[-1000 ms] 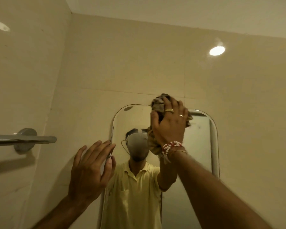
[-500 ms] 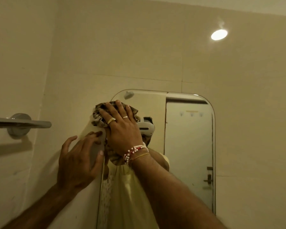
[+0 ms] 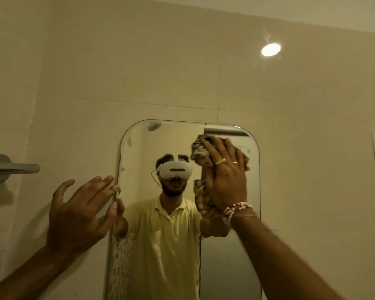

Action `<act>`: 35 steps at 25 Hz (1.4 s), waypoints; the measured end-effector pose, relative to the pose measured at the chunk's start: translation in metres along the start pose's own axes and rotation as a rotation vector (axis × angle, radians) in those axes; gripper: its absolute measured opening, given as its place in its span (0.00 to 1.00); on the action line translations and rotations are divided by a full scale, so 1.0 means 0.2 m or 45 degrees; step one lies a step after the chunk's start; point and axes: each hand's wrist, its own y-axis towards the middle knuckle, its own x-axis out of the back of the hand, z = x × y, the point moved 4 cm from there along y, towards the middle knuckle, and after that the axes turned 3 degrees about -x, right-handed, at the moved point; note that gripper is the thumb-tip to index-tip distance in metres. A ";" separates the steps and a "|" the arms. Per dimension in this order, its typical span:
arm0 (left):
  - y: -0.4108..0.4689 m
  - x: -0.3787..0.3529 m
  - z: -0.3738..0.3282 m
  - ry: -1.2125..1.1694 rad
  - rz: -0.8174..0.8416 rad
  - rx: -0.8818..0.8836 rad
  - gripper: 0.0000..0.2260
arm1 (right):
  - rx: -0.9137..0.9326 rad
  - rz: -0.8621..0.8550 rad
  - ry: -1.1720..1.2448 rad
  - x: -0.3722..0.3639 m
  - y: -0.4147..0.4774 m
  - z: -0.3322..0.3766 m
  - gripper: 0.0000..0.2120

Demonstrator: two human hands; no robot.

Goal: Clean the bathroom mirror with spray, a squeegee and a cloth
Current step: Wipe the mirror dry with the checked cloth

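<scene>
Head-camera footage was taken from below, looking up at a rounded-corner mirror (image 3: 230, 256) fixed to a pale tiled wall (image 3: 160, 72). A crumpled, patterned cloth (image 3: 200, 154) was pressed flat against the upper right part of the glass by the right hand (image 3: 226, 180). That hand's fingers (image 3: 212, 151) were spread open over the cloth, which was pinned under the palm rather than gripped in a fist; part of the cloth hung down below the heel of the hand. Two rings were seen on the fingers, and a beaded bracelet (image 3: 236, 210) was worn at the wrist. The left hand (image 3: 78, 213) was held at the mirror's left edge, its fingers open and loosely curled, holding nothing; whether the fingertips touched the frame could not be told. A metal rail (image 3: 13, 168) was mounted on the wall to the left, well apart from the mirror. A round ceiling light (image 3: 270, 49) was reflected in the tiles at upper right.
</scene>
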 end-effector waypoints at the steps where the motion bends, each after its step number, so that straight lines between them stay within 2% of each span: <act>1: 0.00 0.00 0.00 0.007 -0.007 -0.002 0.22 | -0.094 -0.051 0.001 0.04 0.02 -0.07 0.26; 5: -0.01 -0.01 0.01 -0.003 0.010 0.008 0.23 | -0.559 -0.234 0.013 0.08 0.03 -0.21 0.28; 8: -0.01 -0.01 0.01 -0.028 0.023 0.013 0.23 | -0.674 -0.305 -0.016 0.03 0.05 -0.12 0.28; 16: -0.05 -0.03 -0.01 -0.094 0.013 0.081 0.24 | -0.280 -0.086 0.002 -0.26 0.09 0.41 0.29; 19: -0.07 -0.04 0.01 -0.096 0.038 0.048 0.24 | -0.032 0.035 0.006 -0.42 0.00 0.69 0.28; 22: -0.07 -0.04 0.03 -0.123 0.049 0.067 0.23 | 0.089 0.157 -0.028 -0.53 -0.17 0.80 0.29; 24: -0.06 -0.03 0.03 -0.133 0.026 0.092 0.22 | 0.131 0.213 -0.061 -0.55 -0.28 0.79 0.31; 29: -0.04 -0.02 0.01 -0.086 0.058 0.069 0.25 | 0.232 0.287 -0.113 -0.46 -0.44 0.64 0.27; 35: -0.04 0.00 -0.01 -0.014 0.131 0.061 0.25 | 0.077 0.185 -0.126 -0.17 -0.48 0.19 0.29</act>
